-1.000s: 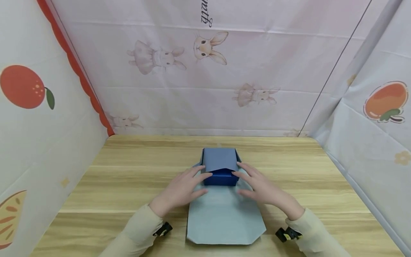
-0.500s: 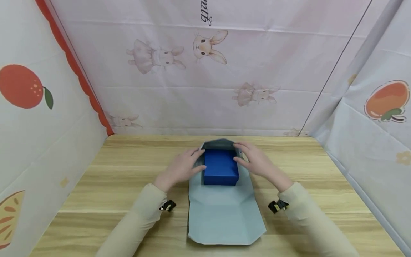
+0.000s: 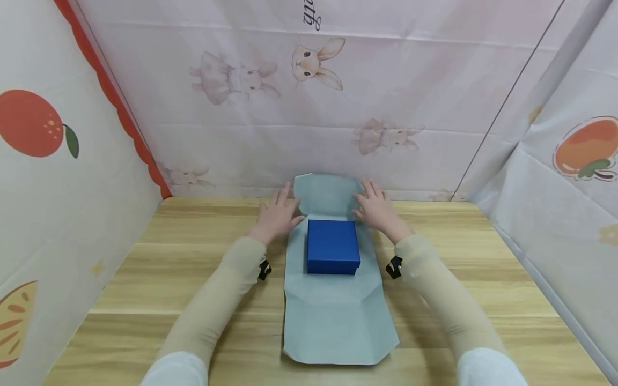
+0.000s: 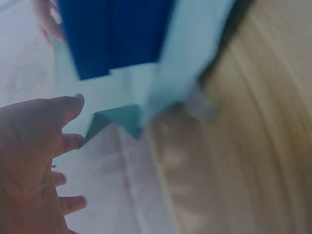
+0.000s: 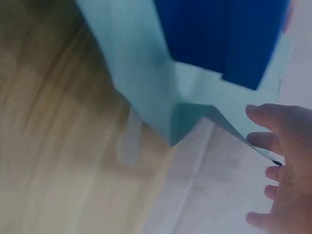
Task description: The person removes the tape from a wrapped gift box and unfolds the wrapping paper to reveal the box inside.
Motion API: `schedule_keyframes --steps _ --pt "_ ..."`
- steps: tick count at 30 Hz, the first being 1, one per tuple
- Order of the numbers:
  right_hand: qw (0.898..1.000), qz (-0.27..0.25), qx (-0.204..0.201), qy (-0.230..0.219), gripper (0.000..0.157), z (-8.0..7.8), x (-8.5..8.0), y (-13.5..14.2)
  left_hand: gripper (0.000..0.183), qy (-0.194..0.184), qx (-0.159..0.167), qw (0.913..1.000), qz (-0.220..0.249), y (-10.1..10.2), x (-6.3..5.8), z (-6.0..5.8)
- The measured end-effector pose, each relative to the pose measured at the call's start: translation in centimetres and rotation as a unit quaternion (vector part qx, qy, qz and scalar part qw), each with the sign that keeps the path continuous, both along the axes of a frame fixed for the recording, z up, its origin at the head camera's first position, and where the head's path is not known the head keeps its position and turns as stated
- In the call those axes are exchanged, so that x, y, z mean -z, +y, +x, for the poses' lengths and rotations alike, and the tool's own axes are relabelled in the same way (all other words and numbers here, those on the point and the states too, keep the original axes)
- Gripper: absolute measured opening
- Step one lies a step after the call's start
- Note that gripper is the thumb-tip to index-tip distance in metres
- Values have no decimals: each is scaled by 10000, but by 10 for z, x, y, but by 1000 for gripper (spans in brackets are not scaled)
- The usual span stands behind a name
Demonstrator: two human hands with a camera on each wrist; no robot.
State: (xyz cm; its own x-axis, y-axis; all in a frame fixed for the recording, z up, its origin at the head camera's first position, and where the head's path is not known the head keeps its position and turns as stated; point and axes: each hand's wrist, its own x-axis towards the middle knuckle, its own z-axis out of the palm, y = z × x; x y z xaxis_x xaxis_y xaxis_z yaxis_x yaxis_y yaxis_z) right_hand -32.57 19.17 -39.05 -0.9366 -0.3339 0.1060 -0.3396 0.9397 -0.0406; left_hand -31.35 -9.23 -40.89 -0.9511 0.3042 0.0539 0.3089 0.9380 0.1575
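A dark blue lidded box (image 3: 333, 244) sits on a long pale blue-green sheet of creased paper (image 3: 338, 327) with cut corners. The far end flap (image 3: 328, 194) of that sheet tilts up against the back wall. At its left edge is my left hand (image 3: 276, 215), fingers spread and pointing away, index fingertip right at the edge. My right hand (image 3: 380, 210) mirrors it at the flap's right edge. Both wrist views show the thumb on the box side, apart from the box, and the index fingertip at the folded edge; neither hand grips anything.
The sheet lies on a wood-grain table (image 3: 207, 279) whose far edge meets a pink cloth wall (image 3: 270, 155) printed with rabbits. Fruit-printed cloth walls stand on both sides. Clear tape (image 5: 129, 141) shows beside the sheet in the right wrist view.
The far flap, earlier folded over the box, has swung up and away to the back wall, uncovering the box's top. Both hands have moved forward with it; the box has stayed in place.
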Motion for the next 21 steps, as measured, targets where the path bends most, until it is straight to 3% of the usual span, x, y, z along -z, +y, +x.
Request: schedule_keyframes --steps 6,8,15,19,21 --pt "9986 327 307 -280 53 -14 23 5 60 -160 -103 9990 -399 0 17 -15" --pt "9971 508 301 -475 52 -16 31 6 60 -365 -78 9974 -612 1 20 -16" --pt "9879 513 -322 -1430 50 -15 44 4 58 -1427 326 9863 -754 5 23 -14" --pt "9816 404 -574 -1775 56 -18 46 4 54 -1675 700 9810 -688 5 26 -18" --pt "9800 363 -606 -1862 55 -20 48 8 56 -1699 740 9799 -736 1 29 -21"
